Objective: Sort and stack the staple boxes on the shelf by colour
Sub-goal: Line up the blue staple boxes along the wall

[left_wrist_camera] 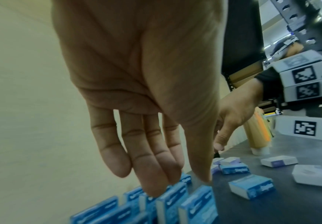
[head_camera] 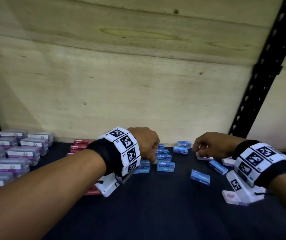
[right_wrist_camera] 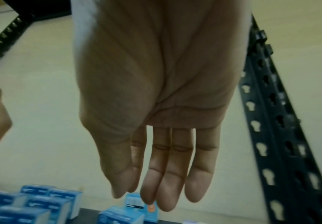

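Observation:
Blue staple boxes (head_camera: 163, 161) stand packed in rows at the middle of the dark shelf (head_camera: 156, 213). My left hand (head_camera: 151, 153) hangs over them with straight fingers, and in the left wrist view its fingertips (left_wrist_camera: 154, 191) touch the tops of the blue rows (left_wrist_camera: 194, 207). My right hand (head_camera: 199, 148) hovers further right, near a white-lilac box (head_camera: 204, 158). Its fingers (right_wrist_camera: 166, 197) hang straight and hold nothing, above two blue boxes (right_wrist_camera: 121, 215) by the back wall. Loose blue boxes (head_camera: 200, 176) lie between the hands. Red boxes (head_camera: 80, 146) sit to the left.
Purple clip boxes (head_camera: 17, 153) fill the shelf's left end. More white-lilac boxes (head_camera: 227, 161) lie at the right, one under my right wrist (head_camera: 232, 197). A plywood panel (head_camera: 138, 84) closes the back, and a black perforated upright (head_camera: 259, 84) stands at the right.

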`<state>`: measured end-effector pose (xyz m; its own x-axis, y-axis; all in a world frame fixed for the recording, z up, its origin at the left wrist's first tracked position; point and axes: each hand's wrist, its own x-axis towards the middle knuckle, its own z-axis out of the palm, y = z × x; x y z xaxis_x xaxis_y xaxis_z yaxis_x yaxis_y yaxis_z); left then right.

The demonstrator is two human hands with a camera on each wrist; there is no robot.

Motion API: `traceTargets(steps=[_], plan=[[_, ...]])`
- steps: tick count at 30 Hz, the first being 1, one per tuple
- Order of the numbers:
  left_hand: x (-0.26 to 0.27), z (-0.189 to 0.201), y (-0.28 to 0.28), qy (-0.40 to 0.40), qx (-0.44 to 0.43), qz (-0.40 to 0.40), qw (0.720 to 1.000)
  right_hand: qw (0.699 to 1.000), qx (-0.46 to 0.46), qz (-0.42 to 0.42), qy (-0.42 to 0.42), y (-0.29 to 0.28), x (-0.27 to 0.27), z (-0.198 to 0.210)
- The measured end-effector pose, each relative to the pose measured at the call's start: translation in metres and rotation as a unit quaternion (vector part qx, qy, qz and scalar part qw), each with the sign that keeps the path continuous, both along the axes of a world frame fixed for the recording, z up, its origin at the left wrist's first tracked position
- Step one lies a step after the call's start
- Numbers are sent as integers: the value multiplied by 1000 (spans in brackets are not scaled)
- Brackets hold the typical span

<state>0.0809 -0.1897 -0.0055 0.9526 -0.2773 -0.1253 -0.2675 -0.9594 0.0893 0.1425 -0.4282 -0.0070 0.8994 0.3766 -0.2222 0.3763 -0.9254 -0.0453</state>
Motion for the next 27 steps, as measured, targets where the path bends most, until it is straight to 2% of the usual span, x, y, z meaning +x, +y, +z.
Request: traceTargets(steps=[8, 12, 19, 23, 27], plan=[[13, -20, -57, -17, 4, -133, 991, 998, -23, -63, -4, -43, 27, -4], [24, -30, -78, -18, 18, -174, 984, 995, -46, -86, 14, -52, 36, -11], [44, -37, -104, -9, 69, -189, 980, 986, -114, -111, 56, -60, 32, -20], [47, -39, -112, 21, 94, -193, 976, 984, -114, -119, 74, -64, 29, -22], [48, -42, -115, 34, 85, -185, 979, 985, -118, -97, 79, -62, 27, -26]])
